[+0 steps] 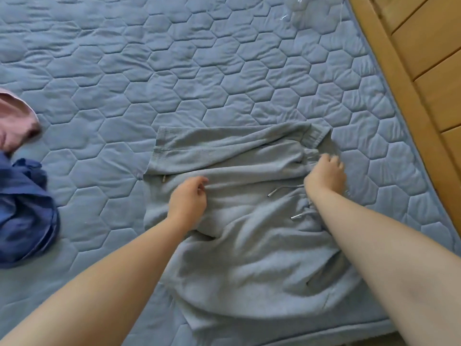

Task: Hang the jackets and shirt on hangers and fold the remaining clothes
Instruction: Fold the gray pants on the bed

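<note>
1. The left hand (189,199) has its fingers curled tight, with thumb and fingertips pinching a raised ridge of cloth near the middle of the grey garment (249,258).
2. The right hand (326,174) has its fingers bent down into the same garment, just beside the gathered elastic band (313,138). They look closed on the cloth, though the fingertips are partly hidden in the folds.
3. Two drawstrings lie between the hands and close to the right wrist. One metal-tipped drawstring end (270,194) points left, and the second drawstring tip (294,217) is just below it.
4. The garment lies flat on the quilted blue mattress (124,71). A long panel is folded across the top, and its far-left edge is straight. The lower part is rumpled and reaches close to the mattress's near edge.
5. Bare mattress stretches beyond the garment and to its left.
6. On the right, the garment's corner lies near the mattress's piped edge, which runs diagonally. The wooden boards (429,58) lie just past that edge.
7. Far left, well apart from the garment, a pink garment (15,121) sits above a crumpled navy garment (25,216).
</note>
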The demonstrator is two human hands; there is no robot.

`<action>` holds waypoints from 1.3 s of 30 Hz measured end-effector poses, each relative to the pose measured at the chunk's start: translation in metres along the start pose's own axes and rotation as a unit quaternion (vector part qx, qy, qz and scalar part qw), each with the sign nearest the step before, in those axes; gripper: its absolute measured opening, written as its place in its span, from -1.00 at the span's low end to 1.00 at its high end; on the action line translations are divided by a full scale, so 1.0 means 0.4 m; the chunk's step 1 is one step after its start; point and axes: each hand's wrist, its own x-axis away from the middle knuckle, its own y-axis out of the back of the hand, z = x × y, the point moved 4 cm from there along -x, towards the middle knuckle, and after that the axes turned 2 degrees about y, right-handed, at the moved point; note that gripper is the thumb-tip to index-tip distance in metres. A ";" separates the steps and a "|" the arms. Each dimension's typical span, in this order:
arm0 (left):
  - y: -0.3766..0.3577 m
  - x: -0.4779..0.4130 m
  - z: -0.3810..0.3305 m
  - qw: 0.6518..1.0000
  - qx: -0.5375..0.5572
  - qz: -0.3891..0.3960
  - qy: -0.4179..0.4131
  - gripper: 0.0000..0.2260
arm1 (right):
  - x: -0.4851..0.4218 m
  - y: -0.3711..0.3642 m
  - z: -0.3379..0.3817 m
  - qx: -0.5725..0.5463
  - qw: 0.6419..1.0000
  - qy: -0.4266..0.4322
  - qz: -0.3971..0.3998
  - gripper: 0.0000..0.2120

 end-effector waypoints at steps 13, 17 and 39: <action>0.113 -0.265 0.107 0.980 -0.196 -0.031 -0.001 -0.76 | -0.124 -0.063 0.271 0.088 0.951 0.296 0.027 -0.68; 0.104 -0.318 0.091 0.950 -0.310 -0.007 -0.043 -0.85 | -0.160 -0.082 0.289 0.098 0.948 0.303 0.011 -0.78; 0.144 -0.471 -0.078 0.913 -0.406 0.001 -0.041 -0.27 | -0.335 0.088 0.332 -0.099 0.968 0.215 -0.087 -0.68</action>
